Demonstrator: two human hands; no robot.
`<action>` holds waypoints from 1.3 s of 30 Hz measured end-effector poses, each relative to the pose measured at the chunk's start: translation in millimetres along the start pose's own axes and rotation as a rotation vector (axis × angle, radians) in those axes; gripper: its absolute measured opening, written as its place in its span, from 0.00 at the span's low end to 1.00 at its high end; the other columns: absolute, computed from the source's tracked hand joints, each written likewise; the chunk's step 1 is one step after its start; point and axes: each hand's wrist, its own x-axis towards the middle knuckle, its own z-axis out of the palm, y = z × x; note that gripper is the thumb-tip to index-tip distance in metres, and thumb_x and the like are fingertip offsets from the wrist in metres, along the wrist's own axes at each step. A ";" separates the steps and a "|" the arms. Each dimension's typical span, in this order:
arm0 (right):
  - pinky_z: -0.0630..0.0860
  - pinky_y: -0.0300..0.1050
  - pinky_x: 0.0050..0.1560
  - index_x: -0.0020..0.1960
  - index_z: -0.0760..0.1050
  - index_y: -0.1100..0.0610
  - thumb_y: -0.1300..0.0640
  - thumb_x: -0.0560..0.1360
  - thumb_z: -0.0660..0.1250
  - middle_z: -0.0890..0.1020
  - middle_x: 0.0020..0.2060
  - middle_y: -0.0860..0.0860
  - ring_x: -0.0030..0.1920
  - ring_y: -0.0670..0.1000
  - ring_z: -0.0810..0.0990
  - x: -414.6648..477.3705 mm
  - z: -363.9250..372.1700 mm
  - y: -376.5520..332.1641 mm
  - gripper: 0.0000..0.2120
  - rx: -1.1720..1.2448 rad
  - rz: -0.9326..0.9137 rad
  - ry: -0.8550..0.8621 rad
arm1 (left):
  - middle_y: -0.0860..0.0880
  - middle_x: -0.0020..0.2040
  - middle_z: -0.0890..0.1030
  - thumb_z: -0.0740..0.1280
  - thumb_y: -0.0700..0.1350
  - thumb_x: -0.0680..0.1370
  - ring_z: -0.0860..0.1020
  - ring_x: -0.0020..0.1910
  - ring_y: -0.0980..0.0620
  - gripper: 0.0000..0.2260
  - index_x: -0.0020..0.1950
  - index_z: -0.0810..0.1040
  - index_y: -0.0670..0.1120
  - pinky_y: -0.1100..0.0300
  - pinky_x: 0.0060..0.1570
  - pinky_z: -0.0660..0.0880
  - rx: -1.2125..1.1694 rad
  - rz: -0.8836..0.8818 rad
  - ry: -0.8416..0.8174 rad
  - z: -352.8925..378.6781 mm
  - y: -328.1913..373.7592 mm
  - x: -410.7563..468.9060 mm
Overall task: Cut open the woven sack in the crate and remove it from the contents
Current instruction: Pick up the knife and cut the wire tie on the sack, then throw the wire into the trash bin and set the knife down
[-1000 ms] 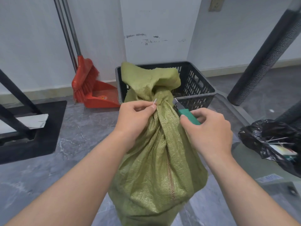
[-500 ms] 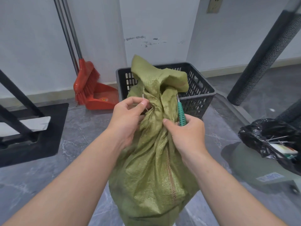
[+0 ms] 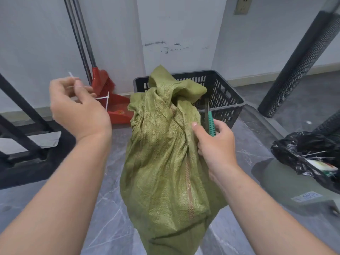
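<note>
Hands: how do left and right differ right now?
The left hand is up, clear of the sack, pinching a white tie; the right hand rests against the sack, gripping a green-handled cutter, blade up. The left hand sits higher than the right hand. Both hold something.

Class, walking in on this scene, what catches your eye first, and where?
The green woven sack fills the centre, in front of the black crate. The left hand pinches a white tie up at left; the right hand grips a green-handled cutter beside the sack's neck.
</note>
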 end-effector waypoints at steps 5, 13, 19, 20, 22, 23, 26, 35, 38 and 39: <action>0.69 0.42 0.28 0.58 0.74 0.58 0.61 0.77 0.68 0.79 0.38 0.54 0.28 0.46 0.73 6.2 -6.5 -15.0 0.11 0.104 0.081 -0.043 | 0.52 0.44 0.82 0.67 0.41 0.82 0.88 0.43 0.46 0.06 0.47 0.77 0.49 0.54 0.43 0.85 -0.248 -0.185 -0.149 9.8 23.9 -19.3; 0.75 0.46 0.38 0.45 0.79 0.59 0.61 0.79 0.68 0.80 0.35 0.56 0.33 0.52 0.76 34.1 -52.6 -35.6 0.04 0.091 0.219 0.058 | 0.44 0.44 0.86 0.74 0.40 0.79 0.87 0.50 0.43 0.02 0.47 0.83 0.43 0.45 0.55 0.83 -0.408 -0.158 -0.550 60.1 61.9 -99.4; 0.75 0.47 0.39 0.41 0.75 0.54 0.63 0.79 0.68 0.79 0.36 0.56 0.34 0.52 0.77 51.5 -101.6 -27.2 0.09 0.063 0.205 0.077 | 0.50 0.43 0.87 0.74 0.43 0.78 0.83 0.44 0.53 0.05 0.43 0.85 0.51 0.40 0.56 0.81 -0.375 -0.250 -0.723 107.2 71.7 -169.9; 0.75 0.46 0.38 0.42 0.76 0.55 0.63 0.79 0.68 0.79 0.35 0.55 0.33 0.52 0.77 56.4 -114.6 -23.7 0.08 0.055 0.193 0.078 | 0.50 0.42 0.87 0.74 0.43 0.78 0.83 0.43 0.54 0.05 0.43 0.85 0.52 0.40 0.56 0.82 -0.359 -0.283 -0.744 112.9 69.4 -185.1; 0.76 0.44 0.35 0.44 0.77 0.56 0.62 0.76 0.73 0.80 0.36 0.54 0.31 0.50 0.77 66.4 -141.7 -13.0 0.05 0.023 0.165 0.086 | 0.53 0.39 0.86 0.74 0.44 0.78 0.82 0.41 0.55 0.06 0.41 0.85 0.52 0.41 0.54 0.82 -0.322 -0.345 -0.773 122.1 63.1 -216.3; 0.78 0.46 0.37 0.45 0.77 0.55 0.62 0.74 0.75 0.82 0.37 0.54 0.32 0.50 0.78 70.9 -154.2 -4.8 0.07 -0.009 0.161 0.098 | 0.54 0.38 0.85 0.73 0.43 0.78 0.82 0.40 0.56 0.07 0.41 0.85 0.52 0.43 0.53 0.83 -0.290 -0.367 -0.776 125.6 59.4 -231.3; 0.80 0.51 0.45 0.50 0.74 0.50 0.62 0.67 0.76 0.84 0.44 0.56 0.39 0.56 0.82 80.3 -179.6 27.2 0.17 -0.150 0.201 0.138 | 0.56 0.37 0.84 0.73 0.42 0.78 0.81 0.37 0.59 0.08 0.41 0.84 0.52 0.56 0.49 0.82 -0.174 -0.398 -0.723 134.9 42.3 -272.3; 0.81 0.54 0.53 0.63 0.74 0.52 0.58 0.70 0.73 0.83 0.53 0.54 0.49 0.56 0.84 95.9 -226.2 158.1 0.23 -0.357 0.291 0.081 | 0.55 0.38 0.83 0.72 0.41 0.79 0.76 0.34 0.69 0.05 0.46 0.87 0.44 0.80 0.38 0.68 0.124 -0.426 -0.782 138.0 -13.6 -379.2; 0.79 0.51 0.51 0.63 0.72 0.52 0.58 0.71 0.72 0.82 0.55 0.54 0.50 0.58 0.83 101.2 -225.4 195.6 0.22 -0.383 0.324 0.069 | 0.56 0.41 0.83 0.71 0.44 0.80 0.77 0.39 0.65 0.05 0.49 0.86 0.46 0.82 0.36 0.66 0.217 -0.444 -0.820 136.3 -33.7 -394.8; 0.78 0.49 0.46 0.62 0.72 0.52 0.59 0.72 0.71 0.82 0.55 0.55 0.48 0.58 0.83 102.6 -224.8 206.5 0.20 -0.379 0.334 0.069 | 0.56 0.41 0.82 0.71 0.45 0.80 0.77 0.39 0.63 0.05 0.49 0.86 0.47 0.82 0.36 0.66 0.235 -0.448 -0.827 136.2 -39.6 -398.4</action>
